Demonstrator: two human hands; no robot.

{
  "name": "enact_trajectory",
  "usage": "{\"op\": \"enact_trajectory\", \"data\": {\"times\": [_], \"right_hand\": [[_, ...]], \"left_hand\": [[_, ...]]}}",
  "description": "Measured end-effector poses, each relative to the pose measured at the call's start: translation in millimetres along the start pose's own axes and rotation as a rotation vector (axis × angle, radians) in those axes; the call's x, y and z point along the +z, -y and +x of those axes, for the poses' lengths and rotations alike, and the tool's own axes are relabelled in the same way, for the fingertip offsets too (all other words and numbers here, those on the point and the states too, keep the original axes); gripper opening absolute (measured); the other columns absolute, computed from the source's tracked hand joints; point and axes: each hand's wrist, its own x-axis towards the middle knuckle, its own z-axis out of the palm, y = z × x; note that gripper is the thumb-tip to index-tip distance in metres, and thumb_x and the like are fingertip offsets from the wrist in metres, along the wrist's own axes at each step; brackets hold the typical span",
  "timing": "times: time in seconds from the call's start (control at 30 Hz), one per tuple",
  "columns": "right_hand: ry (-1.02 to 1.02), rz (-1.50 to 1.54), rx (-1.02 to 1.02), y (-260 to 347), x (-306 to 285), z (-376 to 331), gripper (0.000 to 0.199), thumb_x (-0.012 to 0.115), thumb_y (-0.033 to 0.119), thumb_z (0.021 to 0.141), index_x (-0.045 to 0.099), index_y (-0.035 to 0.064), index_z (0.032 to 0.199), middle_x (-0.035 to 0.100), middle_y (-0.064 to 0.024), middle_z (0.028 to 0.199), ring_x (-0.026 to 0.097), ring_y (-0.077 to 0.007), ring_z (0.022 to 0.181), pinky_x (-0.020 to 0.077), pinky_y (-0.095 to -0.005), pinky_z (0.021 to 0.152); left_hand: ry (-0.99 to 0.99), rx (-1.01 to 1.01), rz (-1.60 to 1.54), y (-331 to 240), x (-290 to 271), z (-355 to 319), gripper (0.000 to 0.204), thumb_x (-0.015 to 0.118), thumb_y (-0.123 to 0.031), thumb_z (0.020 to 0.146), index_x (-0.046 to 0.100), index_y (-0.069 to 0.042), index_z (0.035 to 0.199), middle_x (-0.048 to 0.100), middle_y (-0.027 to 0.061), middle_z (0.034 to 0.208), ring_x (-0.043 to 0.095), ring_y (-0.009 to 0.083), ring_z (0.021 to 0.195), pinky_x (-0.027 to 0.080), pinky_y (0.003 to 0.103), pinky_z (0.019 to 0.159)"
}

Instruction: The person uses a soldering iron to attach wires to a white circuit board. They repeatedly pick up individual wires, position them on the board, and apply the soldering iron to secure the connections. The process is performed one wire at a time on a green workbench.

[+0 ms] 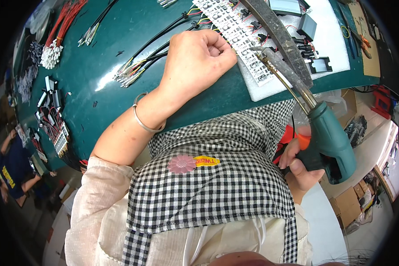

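Your left hand is curled, thumb and fingertips drawn together beside the left edge of the white circuit board panel; can't tell if it's pinching a wire. Your right hand is wrapped around the handle of the green soldering gun, right of your checkered apron. Gun points far and left, its tip over the panel's right part; contact unclear.

Panel lies slanted on the white foam sheet, at the right of the green bench. Dark metal bar runs slantwise over the panel's right side. Black cables with bare-looking colored ends spread left of the panel, partly hidden by your left hand.

Silver-grey boxes with wires sit right of the bar. Far right: orange-handled pliers. Far left: red wire bundle with white connectors. Nearer left: wired modules.
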Motion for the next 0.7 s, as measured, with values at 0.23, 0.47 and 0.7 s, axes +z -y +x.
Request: {"op": "enact_trajectory", "data": {"times": [0.23, 0.47, 0.7], "right_hand": [[0.008, -0.035, 0.041, -0.3, -1.5, -2.8, 0.066, 0.076, 0.02, 0.072, 0.041, -0.0101, 0.12, 0.05, -0.0072, 0.059, 0.049, -0.0146, 0.047, 0.0434, -0.0244, 0.045], [0.014, -0.152, -0.019, -10.4, -3.6, -7.0, 0.06, 0.078, 0.023, 0.072, 0.047, -0.0077, 0.113, 0.05, -0.0056, 0.057, 0.048, -0.0139, 0.047, 0.0389, -0.0224, 0.046], [0.008, -0.282, -0.009, -21.1, -9.0, -14.8, 0.053, 0.078, 0.021, 0.072, 0.05, -0.005, 0.108, 0.053, -0.0062, 0.059, 0.049, -0.013, 0.049, 0.0397, -0.0226, 0.048]], "left_hand": [[0.063, -0.041, -0.023, -0.9, -2.4, -0.7, 0.014, 0.066, -0.012, 0.078, 0.064, 0.002, 0.077, 0.061, 0.0005, 0.061, 0.053, 0.0024, 0.053, 0.042, 0.018, 0.05], [0.016, -0.057, -0.038, -4.7, 1.7, -5.3, 0.014, 0.066, -0.011, 0.079, 0.062, 0.002, 0.077, 0.061, 0.0006, 0.059, 0.053, 0.0026, 0.052, 0.041, 0.018, 0.049], [0.019, -0.036, -0.042, -2.4, 4.8, -5.1, 0.013, 0.066, -0.01, 0.079, 0.062, 0.001, 0.075, 0.061, 0.0005, 0.059, 0.053, 0.0024, 0.052, 0.041, 0.018, 0.049]]}}
